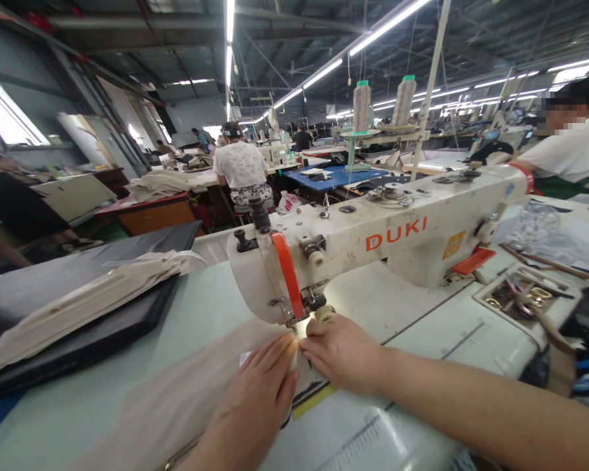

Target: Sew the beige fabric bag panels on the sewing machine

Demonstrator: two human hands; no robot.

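Both hands (294,373) press flat, thin beige cloth (186,399) under needle.

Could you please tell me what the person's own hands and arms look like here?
Both the left hand and right hand are bare: no gloves, rings or watch show. The right forearm is uncovered, with no sleeve in view.

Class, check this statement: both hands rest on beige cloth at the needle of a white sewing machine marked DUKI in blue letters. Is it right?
One detail is wrong: the DUKI lettering is orange, not blue, as the head view shows. The rest stands: the left hand and right hand rest on beige cloth at the needle of the white sewing machine.
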